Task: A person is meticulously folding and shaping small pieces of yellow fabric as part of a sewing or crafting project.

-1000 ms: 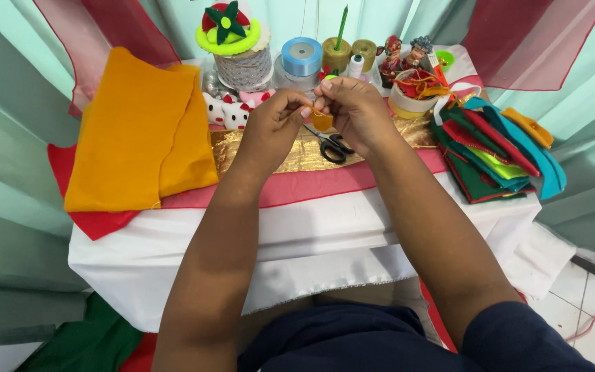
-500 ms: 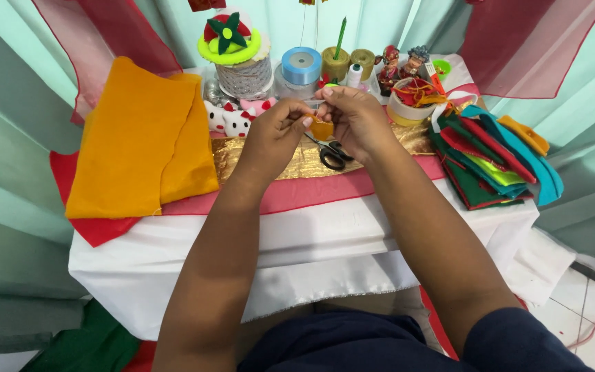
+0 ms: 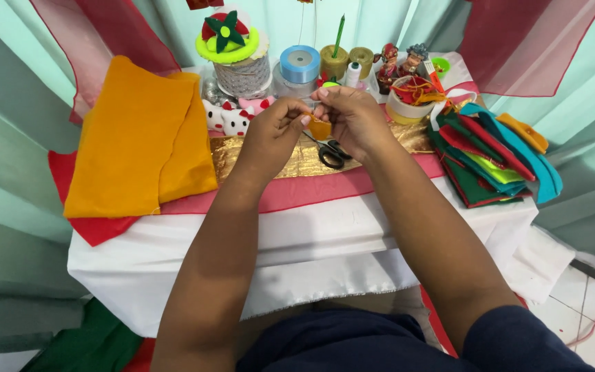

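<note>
Left hand: raised above the middle of the desk, fingertips pinched together on the top of a small orange felt piece; the pinch steadies the piece at its upper edge.
Right hand: just beside the left, fingers curled and closed on the same piece from the other side; whether it also holds a needle or thread I cannot tell.
Orange felt piece: hangs between the two hands, held up off the desk and close to the eyes, likely because it is small and needs fine finger work.
Scissors: lie on the gold cloth directly under the hands, within easy reach.
Desk: covered in white cloth, with a pink-red strip running along it under the gold cloth.
Left edge: large folded orange felt lies over a red sheet.
Right edge: fanned stack of felt sheets in green, red, teal and orange.
Far edge: blue ribbon roll, spool of lace trim topped by a green and red felt ornament, twine spools, small white plush toys, a bowl of scraps.
In the way: nothing lies between the hands and the piece; the forearms cover part of the gold cloth and the near desk.
</note>
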